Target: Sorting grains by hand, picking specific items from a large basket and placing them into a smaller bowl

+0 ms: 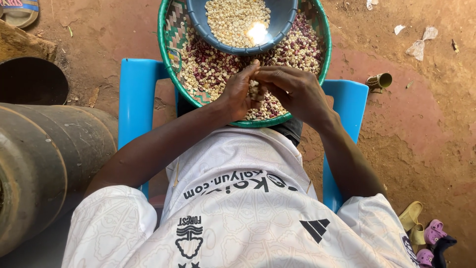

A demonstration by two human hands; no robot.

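A round woven basket with a green rim [166, 59] rests on my lap, filled with mixed white and dark red kernels [208, 69]. A blue bowl [282, 20] sits in its far part and holds pale kernels [233, 20]. My left hand [240, 92] and my right hand [292, 89] meet over the basket's near edge. Between their fingers they pinch a small cluster of pale kernels [255, 90].
I sit on a blue plastic chair [134, 99] on red dirt ground. A large dark metal drum [44, 154] lies at my left, with a black round vessel [29, 79] behind it. Small sandals [426, 233] lie at lower right; a small can [379, 81] and paper scraps lie at right.
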